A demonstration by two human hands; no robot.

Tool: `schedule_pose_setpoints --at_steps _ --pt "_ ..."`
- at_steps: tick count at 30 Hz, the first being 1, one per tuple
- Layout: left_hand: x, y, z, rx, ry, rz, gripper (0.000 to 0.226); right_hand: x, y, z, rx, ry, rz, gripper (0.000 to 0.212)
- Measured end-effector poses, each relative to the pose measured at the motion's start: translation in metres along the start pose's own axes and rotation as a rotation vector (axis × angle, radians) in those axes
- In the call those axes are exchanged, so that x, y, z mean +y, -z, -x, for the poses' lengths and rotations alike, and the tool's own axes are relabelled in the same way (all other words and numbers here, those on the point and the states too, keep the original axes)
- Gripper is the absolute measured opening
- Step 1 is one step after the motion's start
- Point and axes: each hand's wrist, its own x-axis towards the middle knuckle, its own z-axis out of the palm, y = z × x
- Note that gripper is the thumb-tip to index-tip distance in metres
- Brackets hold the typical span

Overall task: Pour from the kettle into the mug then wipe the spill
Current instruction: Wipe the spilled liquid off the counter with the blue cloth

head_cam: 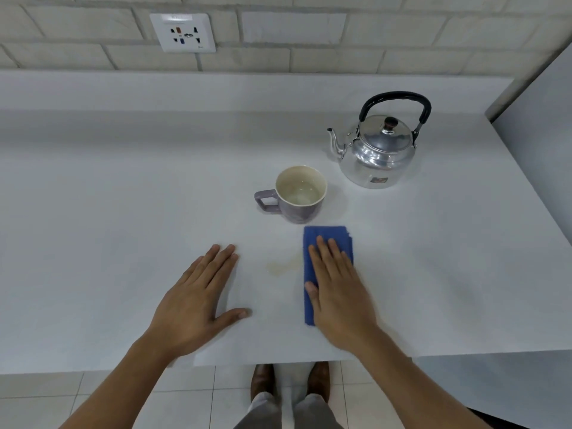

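A shiny metal kettle [376, 150] with a black handle stands upright at the back right of the white counter, spout pointing left. A purple mug [297, 195] with a cream inside stands left of and in front of it, handle to the left, a little liquid at its bottom. Just in front of the mug lies a folded blue cloth [325, 235]. My right hand [337, 289] lies flat on the cloth, fingers stretched forward. A faint yellowish spill [283, 266] sits on the counter just left of the cloth. My left hand [198, 301] rests flat on the counter, left of the spill, holding nothing.
The white counter [123, 212] meets a brick-pattern wall at the back with a wall socket [183, 32]. A grey panel [538, 134] rises at the right. The counter's front edge runs below my wrists; tiled floor and my shoes [291, 382] show beneath.
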Motion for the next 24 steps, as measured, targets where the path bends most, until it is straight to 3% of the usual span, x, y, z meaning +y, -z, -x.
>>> schedule_pose_setpoints --at_steps 3,7,11,18,21,24 --pt "0.000 0.000 0.000 0.003 0.000 0.005 0.100 0.010 -0.006 0.041 -0.001 0.109 0.032 0.065" --pt "0.001 0.000 0.000 0.016 0.002 0.008 0.101 0.038 -0.001 0.052 0.013 -0.043 0.024 0.067" --pt "0.002 0.001 0.000 0.027 0.006 0.011 0.102 0.008 0.000 0.020 0.018 -0.117 -0.008 0.067" --pt "-0.003 0.000 0.001 0.014 0.006 0.037 0.111 -0.052 -0.003 0.008 -0.065 0.193 0.023 0.066" --pt "-0.008 0.001 0.006 0.013 0.005 0.048 0.113 -0.037 -0.004 0.030 -0.091 0.338 0.034 0.065" --pt "-0.012 0.003 0.014 0.025 0.013 0.048 0.111 -0.008 -0.002 0.044 -0.083 0.300 -0.025 0.063"
